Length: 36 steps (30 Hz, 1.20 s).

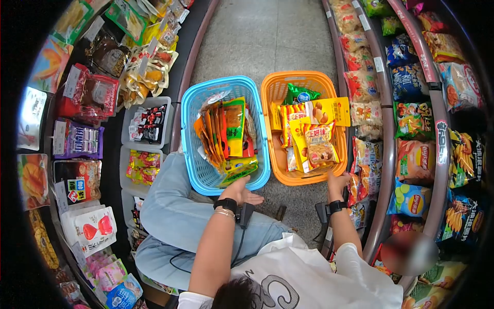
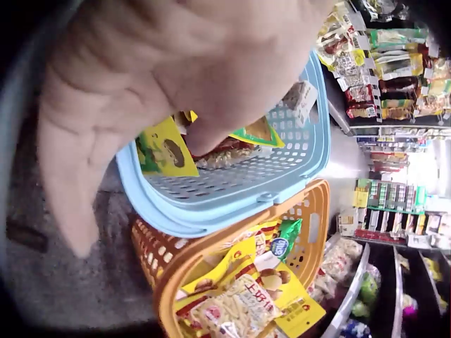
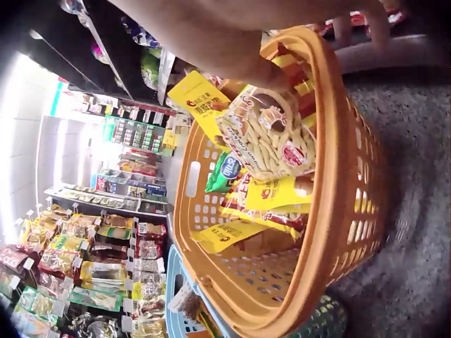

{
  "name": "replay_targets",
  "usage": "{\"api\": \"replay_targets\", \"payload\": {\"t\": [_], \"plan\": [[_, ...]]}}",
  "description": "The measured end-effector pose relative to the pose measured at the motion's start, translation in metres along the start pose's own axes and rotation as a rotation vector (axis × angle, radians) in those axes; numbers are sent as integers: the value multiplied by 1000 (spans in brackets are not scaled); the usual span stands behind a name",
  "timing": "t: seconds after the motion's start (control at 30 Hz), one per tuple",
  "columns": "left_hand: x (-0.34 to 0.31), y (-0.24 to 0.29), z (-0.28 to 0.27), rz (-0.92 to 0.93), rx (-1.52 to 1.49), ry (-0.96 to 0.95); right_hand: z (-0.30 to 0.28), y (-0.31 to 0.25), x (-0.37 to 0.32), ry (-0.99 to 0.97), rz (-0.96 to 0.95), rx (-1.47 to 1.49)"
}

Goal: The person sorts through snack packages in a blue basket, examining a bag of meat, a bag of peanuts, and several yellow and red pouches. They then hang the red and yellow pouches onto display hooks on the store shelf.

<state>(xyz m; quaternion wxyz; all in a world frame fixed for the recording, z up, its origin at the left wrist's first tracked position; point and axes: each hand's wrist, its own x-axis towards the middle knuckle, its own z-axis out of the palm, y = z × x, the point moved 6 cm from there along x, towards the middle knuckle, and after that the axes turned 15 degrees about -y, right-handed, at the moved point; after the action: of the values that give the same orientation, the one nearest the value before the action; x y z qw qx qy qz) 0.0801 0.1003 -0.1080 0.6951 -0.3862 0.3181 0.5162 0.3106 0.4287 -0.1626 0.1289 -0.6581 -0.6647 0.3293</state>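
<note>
A blue basket (image 1: 225,85) stands on the left, packed with upright orange and yellow-green snack bags (image 1: 235,123). Beside it is an orange basket (image 1: 303,179), holding yellow snack bags (image 1: 314,141) and a green bag (image 1: 301,94). At the blue basket's front rim is my left hand (image 1: 241,192), fingers spread and nothing in them. The left wrist view shows that hand (image 2: 162,77) large over the basket. My right hand (image 1: 337,186) is at the orange basket's front right corner. In the right wrist view its thumb side overlaps the basket's inside, with loose fingers (image 3: 377,28) beyond the rim.
Shelves of packaged food (image 1: 92,98) run along the left, with grey bins (image 1: 149,121) at their edge. Snack shelves (image 1: 411,113) line the right side. Between them lies a grey tiled floor (image 1: 262,36). My bent leg (image 1: 175,206) is close to the blue basket.
</note>
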Motion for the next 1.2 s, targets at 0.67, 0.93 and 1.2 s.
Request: {"api": "replay_targets", "payload": {"t": [0.67, 0.93, 1.2], "plan": [[3, 68, 23, 463, 155, 175, 98, -40, -49, -511, 509, 1301], [0, 125, 1, 47, 1781, 1044, 159, -105, 2, -551, 704, 1470], [-22, 140, -35, 825, 7, 680, 201, -136, 96, -610, 615, 1566]]}}
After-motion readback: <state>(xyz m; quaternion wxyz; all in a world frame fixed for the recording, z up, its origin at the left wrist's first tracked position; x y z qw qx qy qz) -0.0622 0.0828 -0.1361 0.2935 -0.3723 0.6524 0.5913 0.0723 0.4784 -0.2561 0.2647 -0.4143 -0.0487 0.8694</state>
